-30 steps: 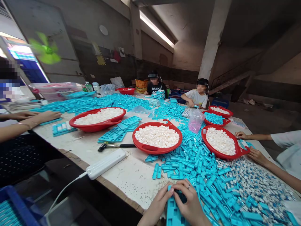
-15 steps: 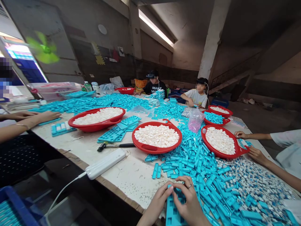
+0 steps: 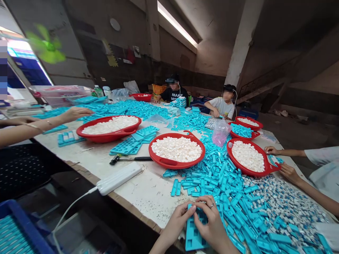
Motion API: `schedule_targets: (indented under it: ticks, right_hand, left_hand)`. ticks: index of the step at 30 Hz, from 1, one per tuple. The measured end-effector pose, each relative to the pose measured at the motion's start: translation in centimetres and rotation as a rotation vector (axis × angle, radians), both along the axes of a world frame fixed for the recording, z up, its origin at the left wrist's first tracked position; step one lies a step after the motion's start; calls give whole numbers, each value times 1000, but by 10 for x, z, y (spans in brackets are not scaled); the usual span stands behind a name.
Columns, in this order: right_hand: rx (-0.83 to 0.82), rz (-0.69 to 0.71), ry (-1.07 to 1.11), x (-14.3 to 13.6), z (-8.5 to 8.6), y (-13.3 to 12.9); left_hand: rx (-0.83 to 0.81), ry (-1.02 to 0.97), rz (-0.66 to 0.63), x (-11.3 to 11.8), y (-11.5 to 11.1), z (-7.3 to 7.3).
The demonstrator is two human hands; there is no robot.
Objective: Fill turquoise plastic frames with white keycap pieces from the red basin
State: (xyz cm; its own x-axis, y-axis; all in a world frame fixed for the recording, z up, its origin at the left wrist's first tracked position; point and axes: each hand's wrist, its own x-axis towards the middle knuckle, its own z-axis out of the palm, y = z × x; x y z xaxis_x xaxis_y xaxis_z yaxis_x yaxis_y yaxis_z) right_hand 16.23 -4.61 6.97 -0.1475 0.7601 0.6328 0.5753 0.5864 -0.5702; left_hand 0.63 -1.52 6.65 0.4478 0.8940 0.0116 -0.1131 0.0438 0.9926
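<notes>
At the front edge of the table lies a blue plastic tray [image 3: 194, 239] with square recesses. My left hand [image 3: 180, 219] grips its far left side, the fingers bent around the edge and the thumb on top. Curled over the tray's far end, my right hand [image 3: 212, 222] has its fingertips pressed together against my left thumb. Whatever sits between those fingertips is hidden. A ring shows on a right finger. Loose blue plastic pieces [image 3: 233, 208] lie heaped just right of the tray. Beyond my hands stands a red basin [image 3: 176, 165] full of small white pieces.
A rubber-headed hammer [image 3: 132, 158] and a white power strip [image 3: 119, 179] lie to the left. Blue trays [image 3: 127, 145] are stacked behind the hammer. Another red basin [image 3: 249, 173] and small white-blue parts [image 3: 280, 197] are at right. Co-workers sit around the table.
The co-worker's arm at left has lifted and reached right over the blue pile. My hands stay at the tray's far end, with only slight finger movement. The view has shifted slightly.
</notes>
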Motion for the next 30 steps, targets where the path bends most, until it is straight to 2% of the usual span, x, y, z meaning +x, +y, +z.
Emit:
schedule_targets:
  ticks: [10, 20, 24, 30]
  right_hand:
    - [-23, 34, 7, 1, 2, 0]
    - [-12, 77, -30, 2, 4, 0]
    - [-2, 86, -50, 2, 8, 0]
    - [53, 197, -113, 5, 15, 2]
  left_hand:
    - [-12, -13, 8, -1, -1, -6]
    - [-25, -7, 4, -3, 0, -4]
    - [-5, 60, -22, -7, 1, -15]
    - [37, 87, 34, -16, 11, -43]
